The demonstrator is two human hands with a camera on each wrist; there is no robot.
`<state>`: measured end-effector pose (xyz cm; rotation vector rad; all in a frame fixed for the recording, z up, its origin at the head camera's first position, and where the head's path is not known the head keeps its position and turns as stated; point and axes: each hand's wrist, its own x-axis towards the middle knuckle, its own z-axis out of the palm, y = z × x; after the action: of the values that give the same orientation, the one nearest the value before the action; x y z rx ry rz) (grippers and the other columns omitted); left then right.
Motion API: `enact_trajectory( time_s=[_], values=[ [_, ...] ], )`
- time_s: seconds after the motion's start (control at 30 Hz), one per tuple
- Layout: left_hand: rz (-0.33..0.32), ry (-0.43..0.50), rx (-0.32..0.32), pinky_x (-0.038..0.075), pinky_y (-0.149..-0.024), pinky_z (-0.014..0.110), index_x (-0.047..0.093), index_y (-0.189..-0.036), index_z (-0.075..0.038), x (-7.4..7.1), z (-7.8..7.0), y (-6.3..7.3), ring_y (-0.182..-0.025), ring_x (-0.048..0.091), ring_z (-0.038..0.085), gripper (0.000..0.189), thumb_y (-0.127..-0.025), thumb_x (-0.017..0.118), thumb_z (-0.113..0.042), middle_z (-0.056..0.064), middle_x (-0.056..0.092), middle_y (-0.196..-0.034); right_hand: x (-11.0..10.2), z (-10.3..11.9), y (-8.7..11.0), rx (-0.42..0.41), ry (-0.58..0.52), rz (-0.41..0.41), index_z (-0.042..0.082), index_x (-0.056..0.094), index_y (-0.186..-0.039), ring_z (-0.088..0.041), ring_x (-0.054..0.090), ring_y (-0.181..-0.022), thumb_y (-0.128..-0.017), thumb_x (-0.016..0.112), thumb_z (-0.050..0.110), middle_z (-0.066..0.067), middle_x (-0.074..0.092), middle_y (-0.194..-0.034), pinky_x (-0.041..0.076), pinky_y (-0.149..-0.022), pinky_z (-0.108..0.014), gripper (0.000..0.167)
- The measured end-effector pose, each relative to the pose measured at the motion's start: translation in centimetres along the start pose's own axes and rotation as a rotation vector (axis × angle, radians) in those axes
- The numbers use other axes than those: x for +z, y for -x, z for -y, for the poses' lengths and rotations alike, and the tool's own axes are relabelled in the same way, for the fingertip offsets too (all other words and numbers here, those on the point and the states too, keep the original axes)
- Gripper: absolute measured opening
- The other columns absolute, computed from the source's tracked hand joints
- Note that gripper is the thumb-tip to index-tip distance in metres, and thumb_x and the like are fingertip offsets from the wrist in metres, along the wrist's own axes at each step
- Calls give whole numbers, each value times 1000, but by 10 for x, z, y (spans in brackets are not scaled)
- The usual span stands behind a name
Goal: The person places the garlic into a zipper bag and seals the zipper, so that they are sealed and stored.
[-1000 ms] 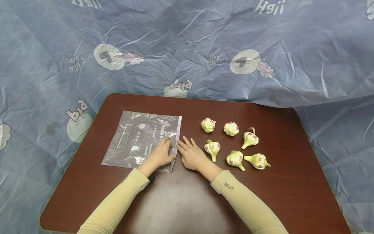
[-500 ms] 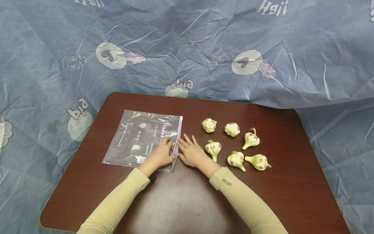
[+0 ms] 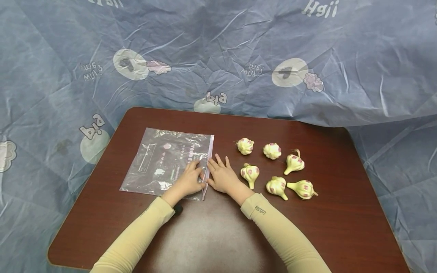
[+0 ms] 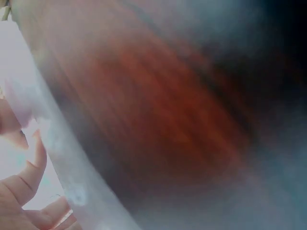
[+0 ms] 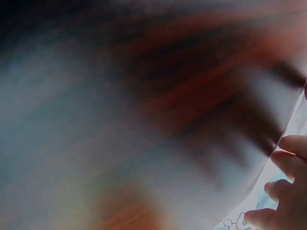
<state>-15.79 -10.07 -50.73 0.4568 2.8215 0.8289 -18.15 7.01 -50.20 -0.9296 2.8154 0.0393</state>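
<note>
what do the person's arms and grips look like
The left sleeve and right sleeve are pale yellow and close-fitting. Small dark lettering sits near the right cuff, with a fainter mark near the left cuff. The left grip and right grip wear no gloves. A small dark thing beside the left cuff is too unclear to name.

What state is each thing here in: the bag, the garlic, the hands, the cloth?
Clear plastic bag, spread out on the table; can't tell if its zip edge is open
Six garlic bulbs, whole, lying outside the bag
Left hand, fingers bent at the zip edge
Right hand, fingers spread, at the zip edge
Blue cloth, creased, behind the table
</note>
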Motion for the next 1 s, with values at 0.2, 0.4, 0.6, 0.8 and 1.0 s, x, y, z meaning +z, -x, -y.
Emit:
enact_trajectory(
  time_s=[0.2, 0.4, 0.6, 0.8, 1.0],
  values=[
    [-44, 20, -74, 40, -110, 57, 54, -76, -10, -4, 2, 6, -135, 39, 45, 18, -79, 71, -16, 26, 44, -145, 1, -1, 0, -3, -5, 6, 10, 36, -152, -34, 15, -152, -98, 49, 56, -5, 28, -162, 15, -120, -63, 72],
    [-152, 57, -175, 50, -82, 45, 48, -74, -10, -18, 4, 13, -94, 57, 34, 15, -79, 62, -14, 17, 58, -103, 2, -4, 0, -6, -35, -18, 10, 38, -151, -35, 18, -151, -96, 53, 55, -5, 30, -161, 16, -120, -63, 73],
    [-245, 83, -221, 38, -58, 32, 46, -72, -9, -27, 12, 16, -66, 49, 23, 16, -81, 59, -14, 7, 49, -72, 2, -6, 0, -4, -63, -24, 9, 39, -150, -36, 17, -151, -95, 56, 54, -5, 32, -160, 14, -120, -63, 73],
    [-257, 58, -242, 41, -58, 35, 49, -73, -10, -29, 13, 14, -67, 53, 26, 15, -81, 60, -16, 8, 54, -73, 2, -7, 0, -4, -69, -29, 9, 40, -150, -36, 18, -151, -95, 57, 54, -5, 33, -160, 13, -120, -63, 73],
    [-202, 52, -243, 48, -64, 38, 55, -87, -7, -23, 7, 2, -74, 55, 26, 14, -80, 64, -16, 9, 56, -81, 1, -5, 0, -10, -68, -31, 7, 41, -149, -35, 19, -151, -94, 58, 53, -7, 35, -158, 15, -120, -62, 74]
  ],
)
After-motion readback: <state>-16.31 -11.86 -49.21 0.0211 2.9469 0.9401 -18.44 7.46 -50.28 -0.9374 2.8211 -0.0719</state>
